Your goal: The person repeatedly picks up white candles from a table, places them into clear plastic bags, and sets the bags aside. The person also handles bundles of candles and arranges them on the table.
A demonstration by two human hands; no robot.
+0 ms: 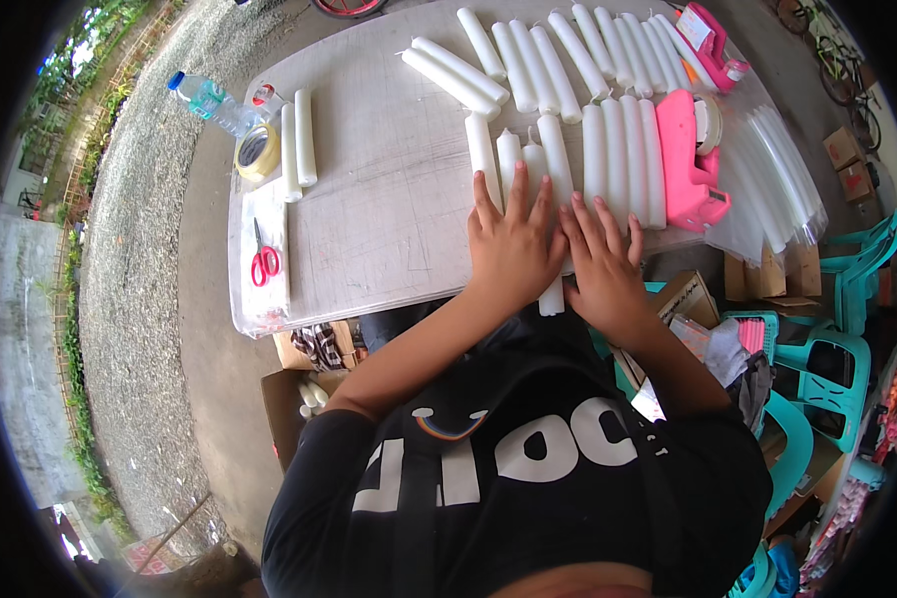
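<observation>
Both hands lie palm down at the table's near edge. My left hand (514, 243) spreads its fingers over several white candles (508, 153), the tips resting on them. Beside it on the right, my right hand (604, 261) touches the near ends of the candles, fingers apart. One candle (552, 297) sticks out past the table edge beneath the hands. Right of them, more white candles (614, 149) stand side by side against a pink tape dispenser (684, 161). Further back lie loose rows of candles (546, 67). Whether either hand grips a candle is hard to tell.
On the table's left are two candles (297, 146), a tape roll (256, 152), a plastic bottle (213, 105) and red-handled scissors (264, 261). A second pink dispenser (706, 45) and bagged candles (770, 179) are at the right. Teal plastic chairs (830, 374) and cardboard boxes (770, 284) stand beside the table.
</observation>
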